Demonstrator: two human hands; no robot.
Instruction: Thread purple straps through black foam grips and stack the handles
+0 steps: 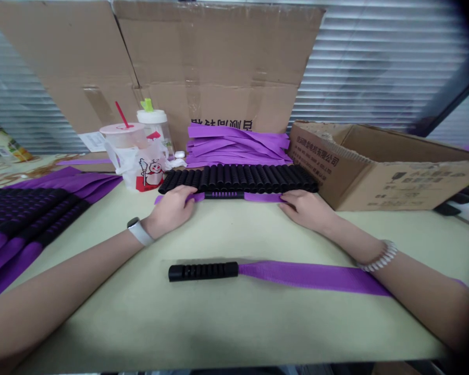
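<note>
My left hand (171, 209) and my right hand (305, 209) rest on the pale green table top (234, 323), both holding a purple webbing strap (263, 197) that runs through a black ribbed grip (223, 195). Just behind that grip lies a tight row of similar black ribbed grips (238, 178). Nearer me, a separate black grip (203, 271) lies flat with its purple strap (312, 276) stretching right, under my right forearm. Behind the row sits a stack of loose purple straps (234, 146).
A cardboard box (379, 166) stands open at the right. A pile of black grips with purple straps (23, 219) lies at the left. A plastic cup in a bag (123, 151) and a bottle (154, 125) stand before an upright cardboard sheet (180, 62).
</note>
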